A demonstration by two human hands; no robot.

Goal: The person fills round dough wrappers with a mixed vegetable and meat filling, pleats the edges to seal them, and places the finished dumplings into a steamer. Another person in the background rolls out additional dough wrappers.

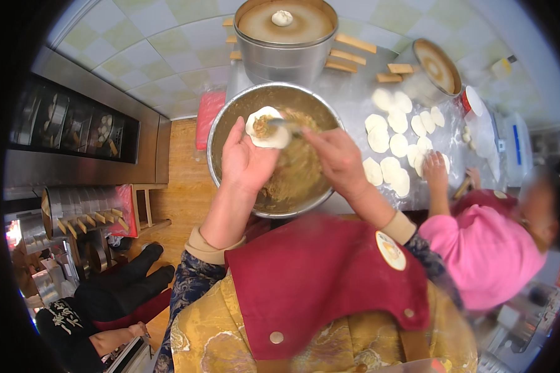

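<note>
On the fingers of my left hand (249, 156) lies a round dough wrapper (276, 139), palm up, with a lump of brownish filling (262, 126) on it. My right hand (337, 156) grips a flat spreading tool (282, 123), blurred, whose blade touches the filling. Both hands are above a large steel bowl (211, 163) that holds more of the filling mix (298, 172). Flat dough wrappers (398, 145), some overlapping, are spread over the floured metal table (354, 100) to the right of the bowl.
Behind the bowl stands a stacked steamer (282, 58) with one pleated bun (282, 18) on top. Another steamer (434, 70) is at the back right. At the right, a co-worker in pink (490, 252) has a hand on the wrappers. Another person (88, 303) is at the lower left.
</note>
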